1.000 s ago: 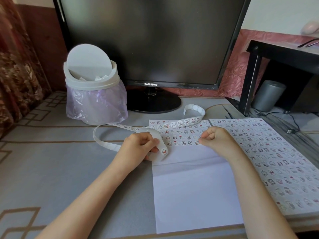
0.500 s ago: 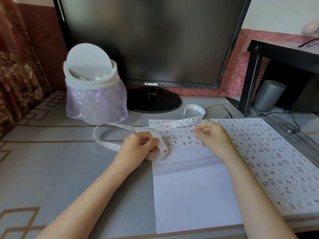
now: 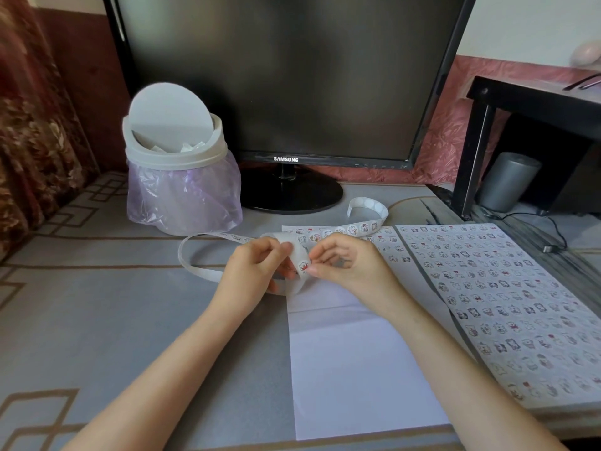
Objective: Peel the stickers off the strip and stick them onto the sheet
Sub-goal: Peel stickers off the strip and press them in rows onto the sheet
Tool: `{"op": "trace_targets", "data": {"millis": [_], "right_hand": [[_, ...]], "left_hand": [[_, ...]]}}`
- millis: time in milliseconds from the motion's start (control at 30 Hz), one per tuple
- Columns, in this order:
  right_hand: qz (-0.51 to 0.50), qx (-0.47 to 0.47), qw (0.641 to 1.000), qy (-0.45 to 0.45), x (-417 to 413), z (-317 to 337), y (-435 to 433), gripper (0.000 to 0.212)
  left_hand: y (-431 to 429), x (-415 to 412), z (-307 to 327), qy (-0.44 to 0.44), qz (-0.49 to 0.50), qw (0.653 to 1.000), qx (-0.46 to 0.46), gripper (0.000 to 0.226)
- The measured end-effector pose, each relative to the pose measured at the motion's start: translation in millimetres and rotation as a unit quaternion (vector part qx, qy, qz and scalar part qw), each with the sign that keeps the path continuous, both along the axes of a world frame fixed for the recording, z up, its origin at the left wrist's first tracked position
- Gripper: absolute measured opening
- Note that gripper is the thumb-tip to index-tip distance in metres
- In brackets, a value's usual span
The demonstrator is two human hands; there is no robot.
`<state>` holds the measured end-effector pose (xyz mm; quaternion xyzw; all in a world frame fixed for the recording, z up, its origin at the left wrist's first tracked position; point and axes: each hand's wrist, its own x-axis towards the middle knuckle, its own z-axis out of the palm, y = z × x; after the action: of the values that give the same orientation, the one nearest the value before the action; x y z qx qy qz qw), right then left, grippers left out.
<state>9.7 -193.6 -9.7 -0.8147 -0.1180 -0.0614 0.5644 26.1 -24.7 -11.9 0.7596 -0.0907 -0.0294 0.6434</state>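
The right hand (image 3: pixel 349 266) has left the sticker rows at the top of the sheet (image 3: pixel 357 353) and swung leftward to meet the left hand (image 3: pixel 252 271), which has kept its place at the sheet's upper left corner. The two hands now sit close together over that corner, with a raised bend of the sticker strip (image 3: pixel 296 250) between them.

The left hand grips the strip, its fingers curled round the bend. The right hand's fingers are curled, and its thumb and forefinger tips pinch at the edge of a small cartoon sticker (image 3: pixel 303 265) on the strip's outer face.

From the left hand the strip runs out in a wide flat loop on the grey bench (image 3: pixel 113 320). Its other end crosses the top of the sheet and curls up just in front of the monitor's base.

The sheet lies flat on the bench. A few rows of stickers show along its top edge, and the rest is bare white. Just beside it on the right lies a second sheet (image 3: pixel 507 304) covered in stickers.

Behind stand a dark Samsung monitor (image 3: pixel 286 76) and a white swing-lid bin (image 3: pixel 177 151) lined with a purple bag (image 3: pixel 182 196). At the far right are a black stand (image 3: pixel 533 99) and a grey cylinder (image 3: pixel 507 180).
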Motion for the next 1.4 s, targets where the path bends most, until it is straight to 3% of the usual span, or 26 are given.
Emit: {"op": "trace_targets", "data": {"millis": [167,300,433,1100,1400], "right_hand": [[-0.031,0.041,0.999,-0.008,1.5,2.6,-0.5,0.018],[-0.034,0.034,0.999,-0.008,0.9,2.3,-0.7,0.017],[-0.035,0.044,0.998,-0.004,0.9,3.1,-1.2,0.012],[-0.029,0.037,0.999,0.004,0.0,6.5,-1.0,0.022],[-0.023,0.005,1.000,0.012,-0.5,4.0,-1.0,0.018]], "left_hand": [[-2.4,0.9,3.1,0.042,-0.016,0.999,-0.031,0.031],[-3.5,-1.3,1.1,0.018,-0.049,0.998,0.017,0.016],[-1.7,-0.8,-0.6,0.000,-0.064,0.998,0.010,0.008],[-0.6,1.9,-6.0,-0.062,-0.077,0.995,0.027,0.006],[-3.3,0.0,-3.2,-0.033,-0.058,0.997,0.031,0.014]]}}
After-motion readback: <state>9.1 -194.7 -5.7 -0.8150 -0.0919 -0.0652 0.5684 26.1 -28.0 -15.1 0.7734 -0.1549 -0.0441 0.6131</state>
